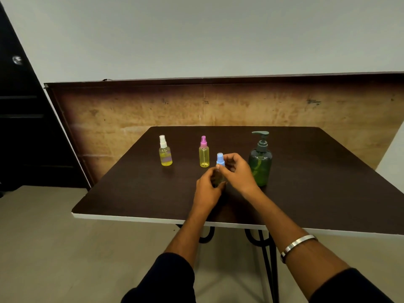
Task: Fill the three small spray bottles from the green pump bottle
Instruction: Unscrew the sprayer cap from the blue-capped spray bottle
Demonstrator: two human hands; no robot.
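Observation:
A small spray bottle with a blue top point(220, 159) stands at the middle of the dark table point(131, 193). My left hand point(207, 186) grips its clear body, which is mostly hidden by the fingers. My right hand point(237, 170) pinches the blue top from the right. A white-topped spray bottle point(165, 153) and a pink-topped spray bottle point(204, 154), both holding yellow liquid, stand further back on the left. The green pump bottle point(260, 162) stands upright just right of my right hand.
The table's white front edge point(135, 218) runs close to me, with black metal legs below. A brown wooden panel point(218, 103) leans against the wall behind the table. A dark door point(21, 127) is at the left.

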